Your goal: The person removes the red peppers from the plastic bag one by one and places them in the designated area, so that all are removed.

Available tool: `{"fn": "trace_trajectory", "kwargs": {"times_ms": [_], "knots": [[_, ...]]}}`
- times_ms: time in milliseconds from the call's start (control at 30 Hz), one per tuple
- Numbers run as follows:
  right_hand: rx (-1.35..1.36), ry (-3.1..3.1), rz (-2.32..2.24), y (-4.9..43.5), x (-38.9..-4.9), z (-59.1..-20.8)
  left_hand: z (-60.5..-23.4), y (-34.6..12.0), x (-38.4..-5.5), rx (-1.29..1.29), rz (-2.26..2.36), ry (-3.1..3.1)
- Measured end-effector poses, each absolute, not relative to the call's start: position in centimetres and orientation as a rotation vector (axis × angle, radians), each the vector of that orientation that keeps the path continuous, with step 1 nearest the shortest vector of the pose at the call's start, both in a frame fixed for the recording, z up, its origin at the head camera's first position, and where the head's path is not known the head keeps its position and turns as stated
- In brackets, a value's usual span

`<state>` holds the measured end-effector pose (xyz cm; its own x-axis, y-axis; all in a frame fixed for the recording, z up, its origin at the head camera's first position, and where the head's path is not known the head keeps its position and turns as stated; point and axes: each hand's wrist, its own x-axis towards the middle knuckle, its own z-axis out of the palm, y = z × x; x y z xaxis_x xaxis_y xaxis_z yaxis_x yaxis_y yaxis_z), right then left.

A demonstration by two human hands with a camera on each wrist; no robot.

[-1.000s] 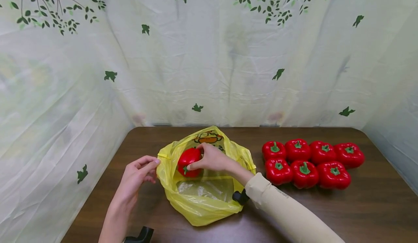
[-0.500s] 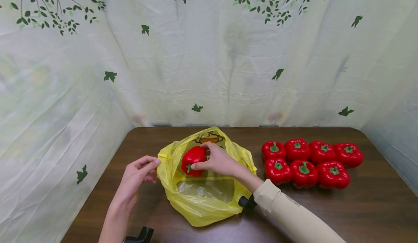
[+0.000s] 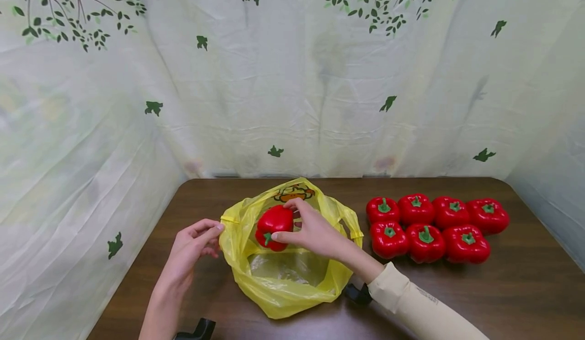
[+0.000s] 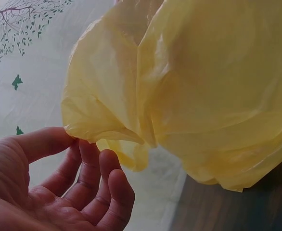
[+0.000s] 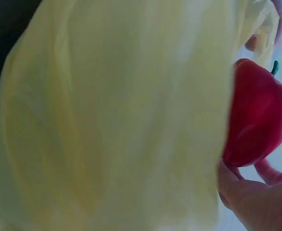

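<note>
My right hand [image 3: 315,230] grips a shiny red bell pepper [image 3: 276,223] with a green stem, over the mouth of a yellow plastic bag [image 3: 288,294]. In the right wrist view the pepper [image 5: 261,115] shows past the bag's edge, held between fingers and thumb. At the bag's left rim, my left hand [image 3: 194,248] pinches the film between thumb and fingertips. Up close in the left wrist view, the thumb and index finger of that hand [image 4: 69,183] meet at the bag's edge [image 4: 107,96]. The bag's bottom is only partly visible.
Several red bell peppers [image 3: 427,241] stand in two rows on the brown wooden table [image 3: 525,289], right of the bag. A pale curtain [image 3: 292,75] with leaf prints hangs behind and at the sides. Black wrist mounts [image 3: 358,294] sit near each forearm.
My right hand and the red bell pepper have shifted a little to the right over the bag. The left hand keeps its place at the rim.
</note>
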<state>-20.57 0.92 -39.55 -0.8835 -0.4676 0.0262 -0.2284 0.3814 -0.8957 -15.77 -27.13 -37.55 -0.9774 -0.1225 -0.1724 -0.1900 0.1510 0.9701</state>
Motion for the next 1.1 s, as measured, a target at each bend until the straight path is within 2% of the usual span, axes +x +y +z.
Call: {"fn": "trace_trajectory", "kwargs": {"times_ms": [567,1100], "knots": [[-0.677,2.397,-1.627,3.4,-17.5,-38.7,-37.8,-27.0,-16.0,-0.343,1.969,2.344],[-0.543,2.199,-1.857,6.1,-15.1,-38.4,-37.9,-26.9,-16.1,-0.373,1.956,2.343]]}}
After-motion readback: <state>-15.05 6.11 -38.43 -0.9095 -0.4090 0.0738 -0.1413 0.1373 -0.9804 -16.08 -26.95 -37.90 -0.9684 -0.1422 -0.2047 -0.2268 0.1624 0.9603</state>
